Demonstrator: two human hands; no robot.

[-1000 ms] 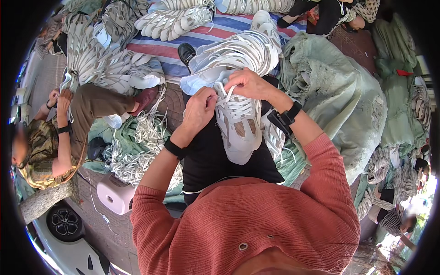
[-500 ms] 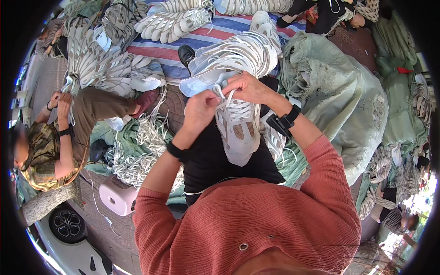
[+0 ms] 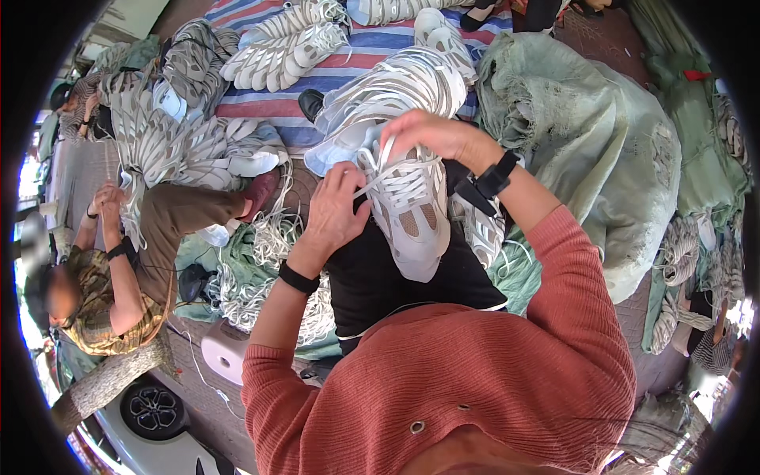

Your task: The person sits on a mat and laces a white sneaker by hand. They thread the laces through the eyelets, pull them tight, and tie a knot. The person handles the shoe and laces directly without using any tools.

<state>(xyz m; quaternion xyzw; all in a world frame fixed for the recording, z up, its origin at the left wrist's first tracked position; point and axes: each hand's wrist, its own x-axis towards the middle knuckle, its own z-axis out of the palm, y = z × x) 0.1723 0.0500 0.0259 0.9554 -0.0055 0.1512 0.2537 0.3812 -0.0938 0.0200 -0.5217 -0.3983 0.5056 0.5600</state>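
In the head view a white sneaker point(image 3: 412, 214) lies on the person's lap, its long axis running up and down the picture, toe toward the person's body, heel end away toward the shoe pile point(image 3: 396, 91). The left hand point(image 3: 336, 210) pinches a white lace point(image 3: 378, 180) at the sneaker's left side. The right hand point(image 3: 435, 134) is closed on the lace above the tongue. Since the earlier frames the right hand has lifted slightly and the sneaker has barely shifted.
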